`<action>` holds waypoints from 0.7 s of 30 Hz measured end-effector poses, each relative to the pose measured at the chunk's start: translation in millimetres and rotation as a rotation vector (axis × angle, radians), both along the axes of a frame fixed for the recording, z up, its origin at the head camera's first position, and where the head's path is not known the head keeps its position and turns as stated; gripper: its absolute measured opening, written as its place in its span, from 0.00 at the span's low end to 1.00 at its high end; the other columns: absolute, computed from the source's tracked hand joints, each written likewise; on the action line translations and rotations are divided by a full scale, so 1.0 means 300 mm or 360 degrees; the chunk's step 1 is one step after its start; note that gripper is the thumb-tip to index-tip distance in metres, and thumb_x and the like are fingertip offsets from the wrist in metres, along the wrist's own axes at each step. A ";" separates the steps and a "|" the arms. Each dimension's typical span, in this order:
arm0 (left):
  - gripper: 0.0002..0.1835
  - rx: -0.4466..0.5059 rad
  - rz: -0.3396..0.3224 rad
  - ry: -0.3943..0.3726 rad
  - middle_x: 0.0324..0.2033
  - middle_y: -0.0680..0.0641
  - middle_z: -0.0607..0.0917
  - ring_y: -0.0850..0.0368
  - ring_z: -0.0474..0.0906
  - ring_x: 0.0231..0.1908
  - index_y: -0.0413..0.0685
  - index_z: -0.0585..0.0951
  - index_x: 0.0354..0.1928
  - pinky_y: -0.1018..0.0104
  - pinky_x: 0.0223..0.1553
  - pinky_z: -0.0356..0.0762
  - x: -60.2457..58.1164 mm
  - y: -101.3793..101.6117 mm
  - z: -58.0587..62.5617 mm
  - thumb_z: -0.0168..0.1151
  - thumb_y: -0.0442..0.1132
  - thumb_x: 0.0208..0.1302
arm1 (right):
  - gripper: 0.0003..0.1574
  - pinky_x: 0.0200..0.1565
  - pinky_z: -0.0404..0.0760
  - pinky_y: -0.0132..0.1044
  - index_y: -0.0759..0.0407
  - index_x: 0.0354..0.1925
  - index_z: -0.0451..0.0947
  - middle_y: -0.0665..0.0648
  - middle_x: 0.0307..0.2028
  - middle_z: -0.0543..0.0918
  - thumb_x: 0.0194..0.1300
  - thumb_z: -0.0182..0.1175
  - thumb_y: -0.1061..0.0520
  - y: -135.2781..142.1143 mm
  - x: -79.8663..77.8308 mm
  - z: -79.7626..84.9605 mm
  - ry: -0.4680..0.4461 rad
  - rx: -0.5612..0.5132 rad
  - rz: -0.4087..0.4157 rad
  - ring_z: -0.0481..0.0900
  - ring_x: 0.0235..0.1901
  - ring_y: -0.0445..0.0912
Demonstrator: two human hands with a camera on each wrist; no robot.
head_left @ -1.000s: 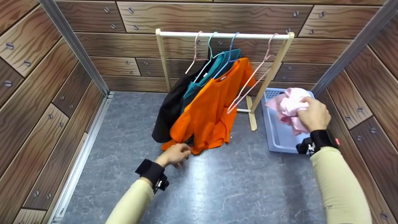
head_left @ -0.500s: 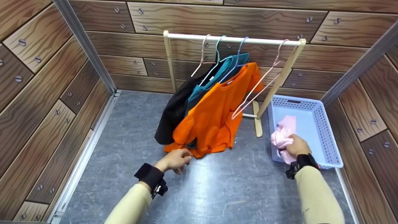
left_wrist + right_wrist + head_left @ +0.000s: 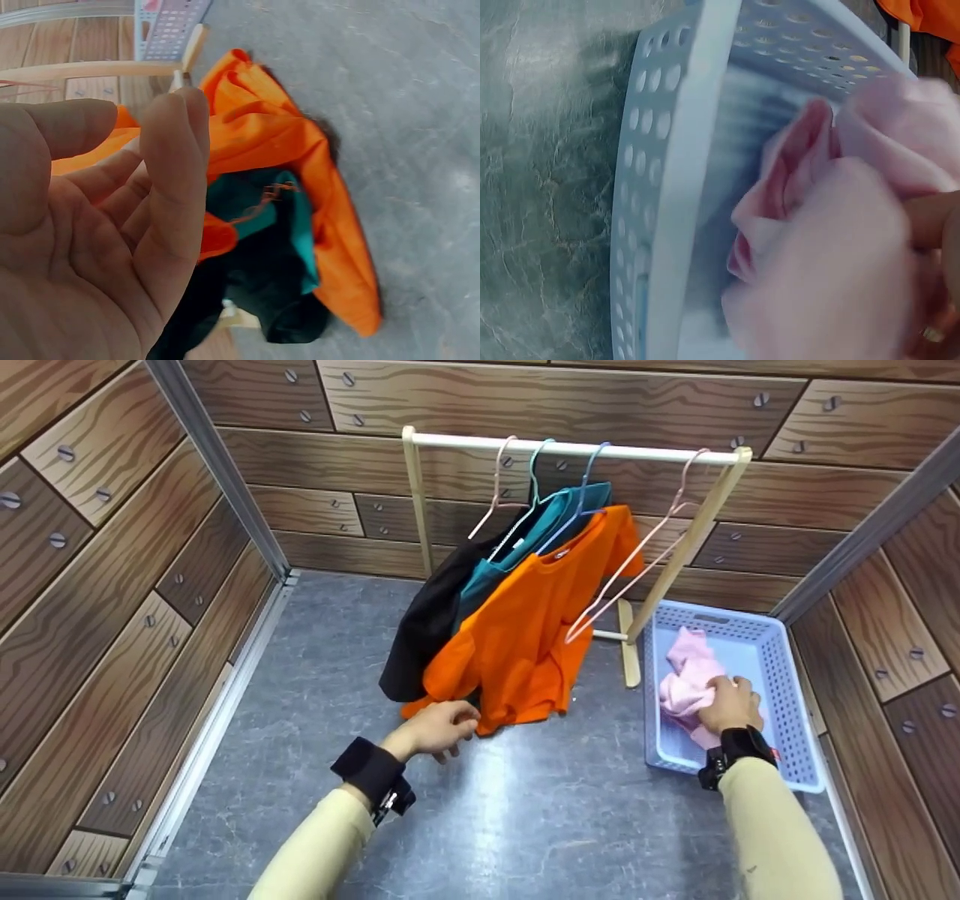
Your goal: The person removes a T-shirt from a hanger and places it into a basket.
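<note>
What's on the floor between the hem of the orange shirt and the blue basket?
Nothing: in the head view, only bare grey floor lies between the orange shirt and the blue basket.

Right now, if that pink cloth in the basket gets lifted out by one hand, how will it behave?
The pink cloth lies crumpled in soft folds in the basket, so it is probably floppy and would droop and unfold. It looks thin, so likely light. The right hand bunches it easily, so it should not slip much.
</note>
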State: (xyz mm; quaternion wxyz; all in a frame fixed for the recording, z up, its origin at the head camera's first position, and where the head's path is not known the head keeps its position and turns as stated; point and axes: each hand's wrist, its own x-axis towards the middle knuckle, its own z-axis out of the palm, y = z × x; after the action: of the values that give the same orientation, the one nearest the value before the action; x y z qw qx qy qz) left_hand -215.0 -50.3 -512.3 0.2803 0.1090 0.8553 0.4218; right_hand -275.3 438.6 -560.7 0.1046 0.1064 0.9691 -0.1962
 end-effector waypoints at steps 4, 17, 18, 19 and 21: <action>0.14 0.0006 -0.0020 0.0088 0.36 0.47 0.85 0.50 0.83 0.25 0.52 0.78 0.55 0.63 0.21 0.81 -0.012 0.006 0.038 0.51 0.46 0.73 | 0.42 0.54 0.61 0.78 0.64 0.67 0.59 0.80 0.69 0.48 0.54 0.57 0.57 -0.002 0.019 0.003 -0.0104 -0.0026 0.0035 0.51 0.64 0.79; 0.17 -0.0458 -0.0156 0.0547 0.43 0.50 0.85 0.56 0.83 0.33 0.54 0.81 0.54 0.59 0.43 0.80 -0.136 0.067 0.418 0.52 0.51 0.72 | 0.34 0.51 0.72 0.68 0.66 0.62 0.67 0.79 0.60 0.67 0.56 0.56 0.59 -0.078 0.066 0.135 -0.0173 0.0095 0.0340 0.68 0.55 0.76; 0.17 -0.0511 -0.0136 0.0593 0.44 0.49 0.85 0.55 0.82 0.35 0.53 0.81 0.54 0.57 0.45 0.79 -0.153 0.073 0.452 0.52 0.51 0.72 | 0.33 0.51 0.73 0.66 0.67 0.61 0.68 0.79 0.58 0.70 0.56 0.57 0.59 -0.088 0.069 0.145 -0.0164 0.0094 0.0376 0.70 0.54 0.75; 0.17 -0.0555 -0.0107 0.0632 0.45 0.49 0.85 0.52 0.83 0.38 0.54 0.82 0.54 0.55 0.46 0.79 -0.171 0.078 0.485 0.53 0.52 0.72 | 0.33 0.51 0.73 0.65 0.67 0.60 0.69 0.78 0.57 0.72 0.56 0.58 0.59 -0.100 0.072 0.155 -0.0149 0.0096 0.0410 0.72 0.53 0.74; 0.16 -0.0622 -0.0030 0.0735 0.47 0.48 0.85 0.48 0.83 0.43 0.54 0.82 0.52 0.51 0.48 0.79 -0.208 0.087 0.535 0.53 0.51 0.71 | 0.32 0.50 0.75 0.63 0.68 0.58 0.70 0.77 0.53 0.76 0.55 0.59 0.58 -0.131 0.081 0.167 -0.0091 0.0088 0.0482 0.75 0.51 0.72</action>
State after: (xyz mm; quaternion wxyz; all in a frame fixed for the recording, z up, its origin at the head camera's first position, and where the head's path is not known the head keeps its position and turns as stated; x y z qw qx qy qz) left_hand -277.4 -24.1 -351.8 0.0979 0.1539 0.9604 0.2108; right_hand -251.1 399.3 -510.5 0.1575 -0.0325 0.9758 -0.1483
